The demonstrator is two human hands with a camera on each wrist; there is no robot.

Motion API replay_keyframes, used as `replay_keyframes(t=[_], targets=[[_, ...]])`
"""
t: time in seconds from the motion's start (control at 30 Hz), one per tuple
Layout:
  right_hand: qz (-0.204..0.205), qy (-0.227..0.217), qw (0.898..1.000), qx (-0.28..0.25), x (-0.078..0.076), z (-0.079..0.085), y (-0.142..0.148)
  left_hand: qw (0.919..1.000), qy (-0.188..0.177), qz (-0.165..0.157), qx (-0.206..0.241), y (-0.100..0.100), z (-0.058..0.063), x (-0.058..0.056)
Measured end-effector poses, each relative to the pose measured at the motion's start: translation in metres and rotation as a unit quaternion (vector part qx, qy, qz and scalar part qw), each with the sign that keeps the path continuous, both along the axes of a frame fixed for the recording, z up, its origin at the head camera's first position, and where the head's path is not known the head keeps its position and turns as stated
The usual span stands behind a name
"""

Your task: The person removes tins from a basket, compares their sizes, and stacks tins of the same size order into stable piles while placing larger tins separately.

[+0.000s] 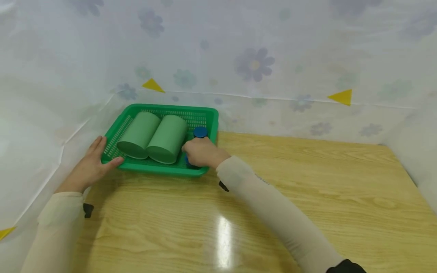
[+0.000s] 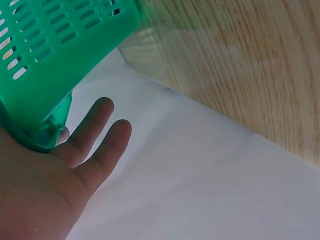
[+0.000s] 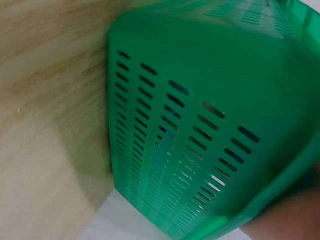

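A green plastic basket (image 1: 160, 169) with slotted walls stands on the wooden table, toward the back left. Two pale green cylinders (image 1: 140, 132) lie side by side in it, slanting. At the basket's front left corner is my left hand (image 1: 89, 167), thumb along the front rim and fingers spread straight beside the left wall. My right hand (image 1: 202, 152) reaches over the right end of the basket, its fingers curled round a dark object with round blue ends (image 1: 200, 132). The hand covers its middle. In the right wrist view, the basket wall (image 3: 210, 65) hides most of that hand.
Behind the basket rises a white flowered sheet (image 1: 211, 49), with yellow triangles (image 1: 342, 97) on it. White sheeting also borders the table on the left and right. The wooden tabletop (image 1: 307, 182) extends to the right and front of the basket.
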State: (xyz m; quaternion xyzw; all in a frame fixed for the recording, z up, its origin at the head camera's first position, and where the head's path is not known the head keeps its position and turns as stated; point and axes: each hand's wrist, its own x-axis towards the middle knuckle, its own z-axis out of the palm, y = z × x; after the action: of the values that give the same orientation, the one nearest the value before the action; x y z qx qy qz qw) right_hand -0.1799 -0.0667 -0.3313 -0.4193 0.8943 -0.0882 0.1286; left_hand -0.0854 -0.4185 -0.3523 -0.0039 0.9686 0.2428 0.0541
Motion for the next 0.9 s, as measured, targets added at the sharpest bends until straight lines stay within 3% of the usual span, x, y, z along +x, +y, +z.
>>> replay_keyframes(t=[0.2, 0.6, 0.73, 0.9], targets=[[-0.009, -0.041, 0.999, -0.002, -0.005, 0.002, -0.002, 1.0000, -0.004, 0.001, -0.007, -0.001, 0.004, 0.000], [0.008, 0.028, 0.991, 0.134, -0.001, -0.003, -0.014, 1.0000, -0.005, 0.004, -0.002, 0.000, 0.003, 0.001], [0.010, 0.022, 0.992, 0.121, 0.000, -0.004, -0.013, 0.9999, -0.011, 0.006, -0.002, 0.000, 0.001, 0.000], [-0.002, 0.007, 0.999, 0.054, -0.003, -0.005, -0.009, 0.9998, -0.016, 0.005, 0.001, 0.000, 0.002, 0.000]])
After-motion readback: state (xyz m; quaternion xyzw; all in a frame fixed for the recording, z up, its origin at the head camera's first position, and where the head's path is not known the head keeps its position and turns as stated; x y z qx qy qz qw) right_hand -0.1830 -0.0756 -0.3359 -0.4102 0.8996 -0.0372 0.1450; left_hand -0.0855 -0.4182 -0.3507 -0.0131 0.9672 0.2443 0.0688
